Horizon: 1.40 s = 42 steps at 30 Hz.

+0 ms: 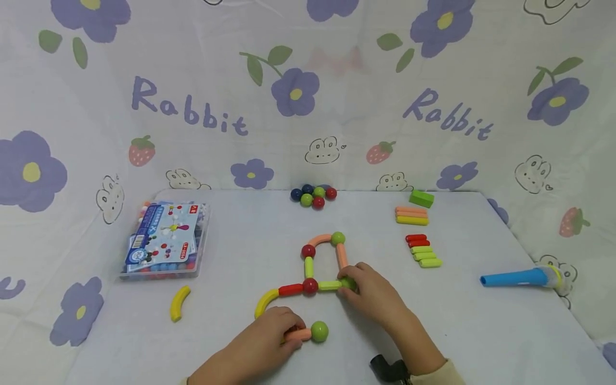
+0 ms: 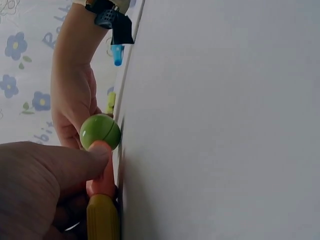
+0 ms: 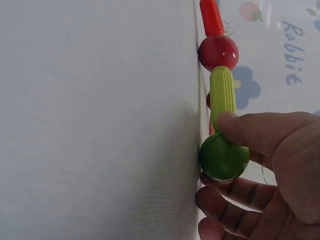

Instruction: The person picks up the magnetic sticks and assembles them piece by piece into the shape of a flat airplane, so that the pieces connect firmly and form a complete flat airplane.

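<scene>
My left hand point(image 1: 267, 339) pinches an orange magnetic rod point(image 2: 103, 177) between thumb and fingers. A green ball point(image 1: 320, 331) sits on the rod's free end, and a yellow rod point(image 2: 103, 220) joins its other end. My right hand point(image 1: 377, 299) holds a second green ball point(image 3: 224, 157), its thumb at the joint with a light green rod point(image 3: 223, 92). That rod runs to a red ball point(image 1: 310, 286), a corner of a closed loop of rods and balls. From there a red rod point(image 1: 291, 290) leads to a curved yellow rod point(image 1: 266, 302), partly hidden by my left hand.
A clear box of pieces point(image 1: 166, 240) stands at the left, with a curved yellow rod point(image 1: 180, 303) before it. Several balls point(image 1: 318, 202) cluster at the back. On the right lie orange and yellow rods point(image 1: 411, 215), red and green rods point(image 1: 423, 249), a green block point(image 1: 421, 198) and a blue microphone-shaped object point(image 1: 520, 278).
</scene>
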Each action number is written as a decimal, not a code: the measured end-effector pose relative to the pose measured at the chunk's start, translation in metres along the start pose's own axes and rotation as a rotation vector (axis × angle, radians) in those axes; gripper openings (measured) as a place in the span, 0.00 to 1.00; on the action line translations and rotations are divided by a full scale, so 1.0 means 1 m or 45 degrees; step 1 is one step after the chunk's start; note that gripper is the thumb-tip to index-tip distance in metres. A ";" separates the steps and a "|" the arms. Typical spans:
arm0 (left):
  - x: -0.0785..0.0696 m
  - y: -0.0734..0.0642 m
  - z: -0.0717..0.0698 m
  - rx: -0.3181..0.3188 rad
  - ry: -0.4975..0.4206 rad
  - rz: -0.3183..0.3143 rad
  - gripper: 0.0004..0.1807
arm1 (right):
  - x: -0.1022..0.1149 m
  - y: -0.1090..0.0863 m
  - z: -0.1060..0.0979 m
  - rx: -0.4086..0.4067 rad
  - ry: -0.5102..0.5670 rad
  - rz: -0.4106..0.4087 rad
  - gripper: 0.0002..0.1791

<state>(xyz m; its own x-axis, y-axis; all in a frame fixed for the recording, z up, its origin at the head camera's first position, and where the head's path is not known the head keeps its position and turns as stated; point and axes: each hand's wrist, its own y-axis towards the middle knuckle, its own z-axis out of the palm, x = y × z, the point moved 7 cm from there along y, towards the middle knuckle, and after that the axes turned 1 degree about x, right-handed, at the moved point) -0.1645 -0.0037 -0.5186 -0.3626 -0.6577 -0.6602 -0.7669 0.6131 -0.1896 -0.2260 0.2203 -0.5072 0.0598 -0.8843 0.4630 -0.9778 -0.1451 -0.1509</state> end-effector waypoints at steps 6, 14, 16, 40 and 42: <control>0.008 0.009 -0.013 -0.041 0.072 0.005 0.10 | 0.005 0.019 -0.002 0.007 0.003 -0.022 0.14; 0.012 0.016 -0.023 -0.107 0.105 0.051 0.10 | 0.011 0.038 -0.004 0.024 0.035 -0.032 0.13; 0.013 0.016 -0.022 -0.102 0.096 0.049 0.11 | 0.012 0.039 -0.005 0.027 0.040 -0.033 0.13; 0.019 0.016 -0.023 -0.126 0.095 0.068 0.11 | 0.022 0.020 -0.031 0.021 0.069 -0.005 0.27; 0.019 0.016 -0.023 -0.128 0.097 0.073 0.11 | 0.032 0.017 -0.039 -0.003 0.069 -0.051 0.27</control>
<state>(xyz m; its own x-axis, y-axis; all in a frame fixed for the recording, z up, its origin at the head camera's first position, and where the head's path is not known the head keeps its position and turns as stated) -0.1963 -0.0167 -0.5177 -0.4437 -0.6567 -0.6099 -0.7915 0.6062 -0.0769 -0.2486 0.2062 -0.4611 0.0880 -0.8523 0.5156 -0.9754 -0.1787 -0.1289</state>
